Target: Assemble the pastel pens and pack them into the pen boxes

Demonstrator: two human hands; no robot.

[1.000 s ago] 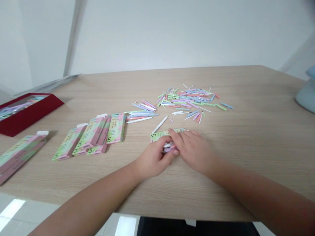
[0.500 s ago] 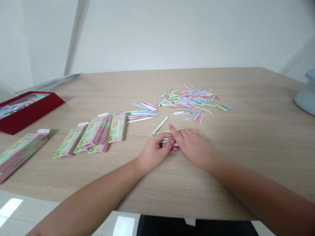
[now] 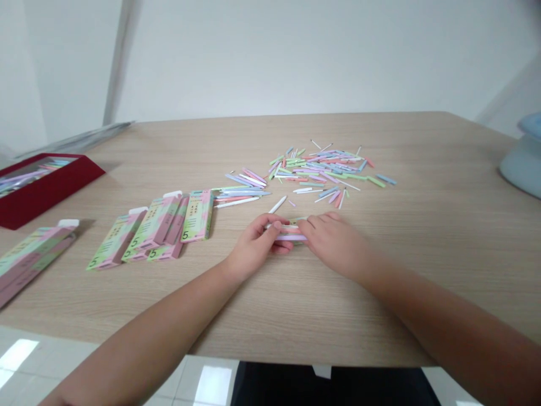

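In front of me, several slim pastel pens (image 3: 291,237) lie side by side in a bundle, lilac nearest and coral behind. My left hand (image 3: 258,241) is closed around their left end, thumb on top and fingers beneath. My right hand (image 3: 338,243) is closed over the right end, with its fingertips hidden partly behind the bundle. A pale green strip shows just behind the pens, mostly covered by my hands. Just beyond my left fingers a single white pen (image 3: 278,204) rests on the table.
Loose pens and short coloured pieces (image 3: 325,166) are scattered farther back. More pens (image 3: 240,194) lie left of them. Pink-and-green boxes (image 3: 197,216) marked 5 lie at left, beside a red open box (image 3: 51,189) of pens. A blue-grey object (image 3: 524,160) stands far right.
My right index finger, stretched across the bundle before, has drawn back to the right end. My hands have moved apart a little, so more of the pens shows. The view has shifted slightly.
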